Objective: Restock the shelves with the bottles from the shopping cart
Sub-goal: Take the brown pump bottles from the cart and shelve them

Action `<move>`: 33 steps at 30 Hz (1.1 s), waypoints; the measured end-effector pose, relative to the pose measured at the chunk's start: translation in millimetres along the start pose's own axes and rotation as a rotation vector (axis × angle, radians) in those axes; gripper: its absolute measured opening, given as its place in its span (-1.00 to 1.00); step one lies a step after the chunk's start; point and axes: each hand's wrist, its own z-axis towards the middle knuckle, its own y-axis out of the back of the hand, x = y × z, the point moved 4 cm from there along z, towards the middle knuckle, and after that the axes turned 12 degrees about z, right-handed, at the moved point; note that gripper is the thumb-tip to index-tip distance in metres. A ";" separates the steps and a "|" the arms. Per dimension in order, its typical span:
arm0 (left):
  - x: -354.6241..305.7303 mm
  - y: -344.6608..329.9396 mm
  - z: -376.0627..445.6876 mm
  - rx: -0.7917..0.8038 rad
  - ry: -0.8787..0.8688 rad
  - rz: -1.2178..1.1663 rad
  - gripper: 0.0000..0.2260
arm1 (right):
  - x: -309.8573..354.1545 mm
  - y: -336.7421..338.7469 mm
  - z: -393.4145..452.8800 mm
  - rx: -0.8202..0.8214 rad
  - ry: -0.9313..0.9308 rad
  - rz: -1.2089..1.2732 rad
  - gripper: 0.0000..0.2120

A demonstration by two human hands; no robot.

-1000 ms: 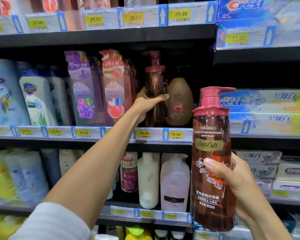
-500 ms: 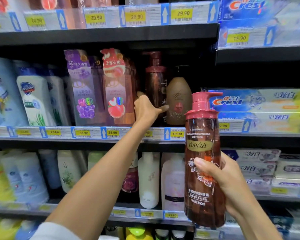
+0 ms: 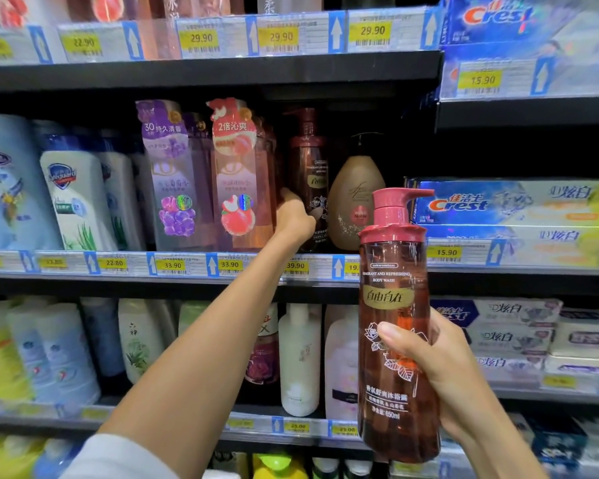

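The right hand [image 3: 440,371] grasps the red pump bottle [image 3: 396,326] upright at mid-body, thumb across the label, in front of the shelves. Farther back, the left hand [image 3: 293,219] reaches onto the middle shelf [image 3: 187,267], fingers curled around the dark brown bottle [image 3: 308,160] standing there beside the tan bottle [image 3: 355,198].

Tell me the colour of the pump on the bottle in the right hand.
Pink-red pump; head view, the only one.

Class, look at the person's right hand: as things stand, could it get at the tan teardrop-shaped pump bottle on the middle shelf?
Probably not yet. The right hand is full, holding the red-brown clear pump bottle. The tan teardrop-shaped pump bottle itself stands unblocked at the shelf front.
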 end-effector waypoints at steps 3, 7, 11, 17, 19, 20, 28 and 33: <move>0.8 -3.0 -0.4 0.039 0.027 0.013 -0.33 | -0.8 1.2 -1.2 -0.006 0.004 0.005 -0.54; -1.5 -3.0 1.8 0.057 0.037 0.012 -0.31 | 1.6 5.2 -4.4 -0.016 0.015 0.004 -0.58; 0.2 -2.9 -0.1 0.071 0.021 0.025 -0.32 | 6.7 9.3 -6.1 -0.032 0.041 -0.004 -0.58; -2.5 10.4 -29.8 -0.060 -0.208 0.173 -0.40 | 16.3 9.7 -8.4 -0.043 0.098 -0.038 -0.54; 0.8 22.7 -57.7 -0.300 -0.555 0.293 -0.52 | 23.5 8.1 -7.2 -0.037 0.130 -0.068 -0.55; 6.4 28.9 -73.0 -0.427 -0.765 0.356 -0.60 | 28.2 7.2 -5.9 -0.037 0.150 -0.084 -0.55; 87.4 38.2 -93.1 -0.622 -1.477 0.890 -0.75 | 78.0 -23.4 37.6 -0.119 0.432 -0.163 -0.46; 92.9 33.9 -84.9 -0.617 -1.473 0.925 -0.73 | 104.2 -55.1 84.3 -0.186 0.768 -0.201 -0.40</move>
